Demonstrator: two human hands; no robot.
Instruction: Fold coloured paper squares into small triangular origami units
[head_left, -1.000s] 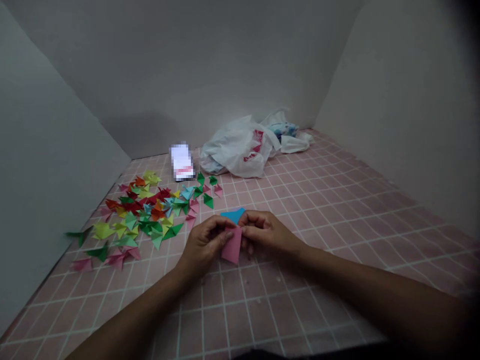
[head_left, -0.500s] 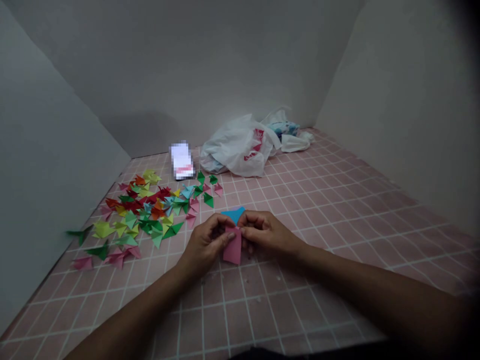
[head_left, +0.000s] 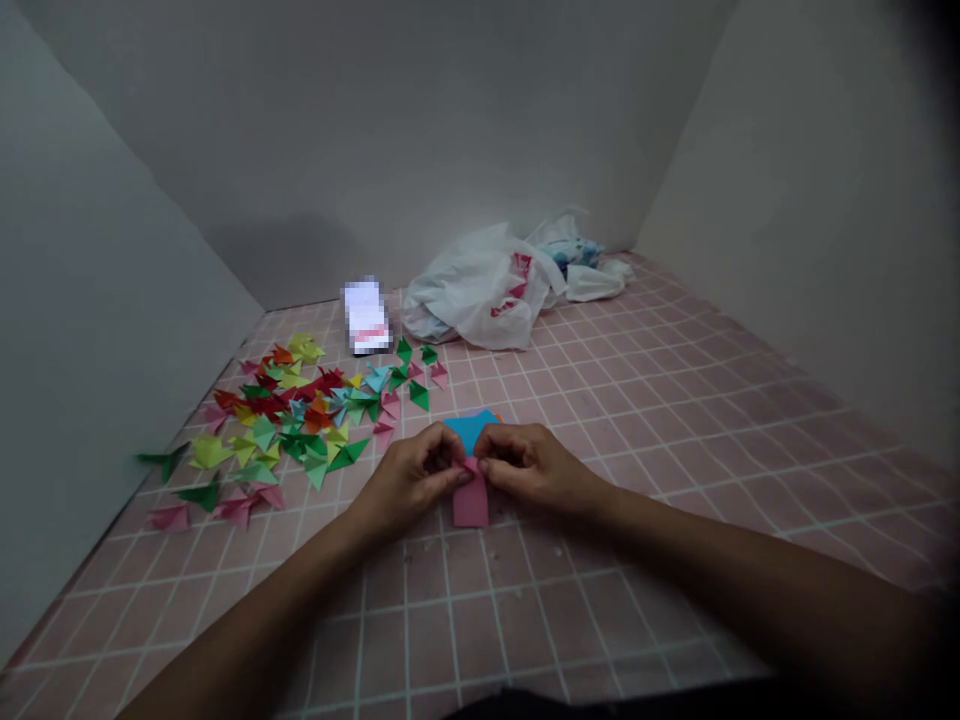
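Note:
Both my hands meet over a small pink paper piece (head_left: 471,500) lying low over the pink tiled floor (head_left: 645,420). My left hand (head_left: 409,480) pinches its upper left edge with curled fingers. My right hand (head_left: 525,465) pinches the upper right edge the same way. A blue paper sheet (head_left: 469,428) lies just behind my fingers, with other coloured sheets partly hidden under it.
A scatter of folded paper triangles (head_left: 292,420) in several colours covers the floor at the left. A white plastic bag (head_left: 480,290) and a blurred white packet (head_left: 365,315) sit by the back wall. Grey walls close in on the left, back and right.
The pink paper has turned from tilted to nearly upright and sits lower, closer to the floor. My hands have pressed down slightly together over it.

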